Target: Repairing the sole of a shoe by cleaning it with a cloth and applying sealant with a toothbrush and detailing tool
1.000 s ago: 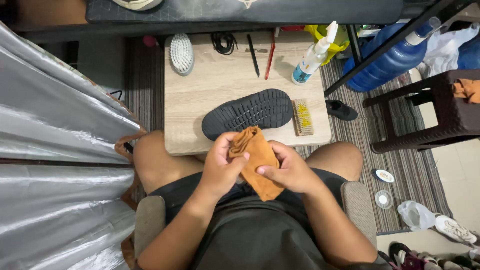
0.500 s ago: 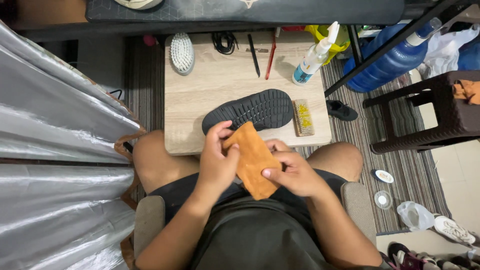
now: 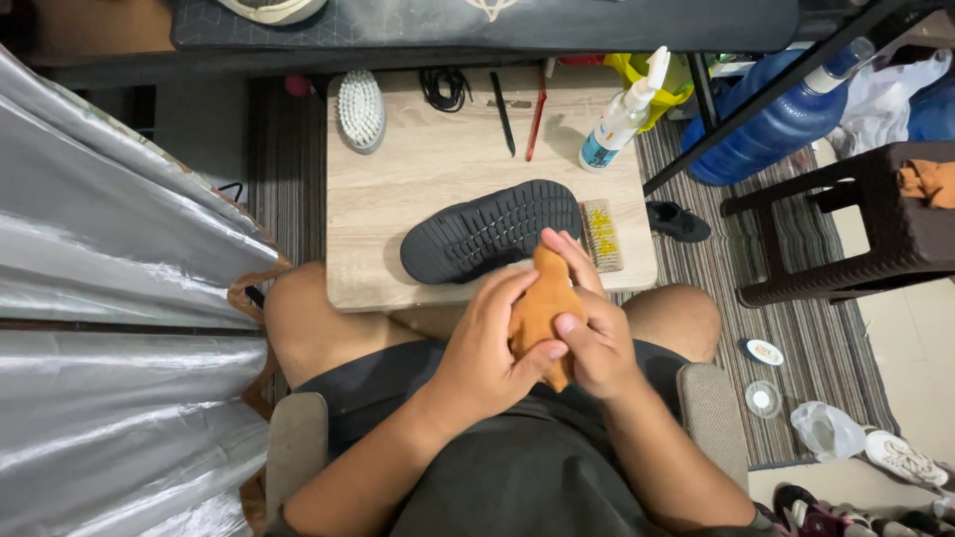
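Hands meet over the lap: the left hand (image 3: 487,343) and right hand (image 3: 595,343) both clench a bunched orange cloth (image 3: 539,303) between them, fingers wrapped around it. Just beyond, a black shoe (image 3: 487,231) lies sole-up on the low wooden table (image 3: 418,169), beside a small brush (image 3: 601,235).

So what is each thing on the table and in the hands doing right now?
Orange cloth: bunched, held in both hands.
Left hand: grip closed on the cloth.
Right hand: grip closed on the cloth.
Black shoe: lying sole up.
White spray bottle: lying tilted.
White oval brush: bristles up.
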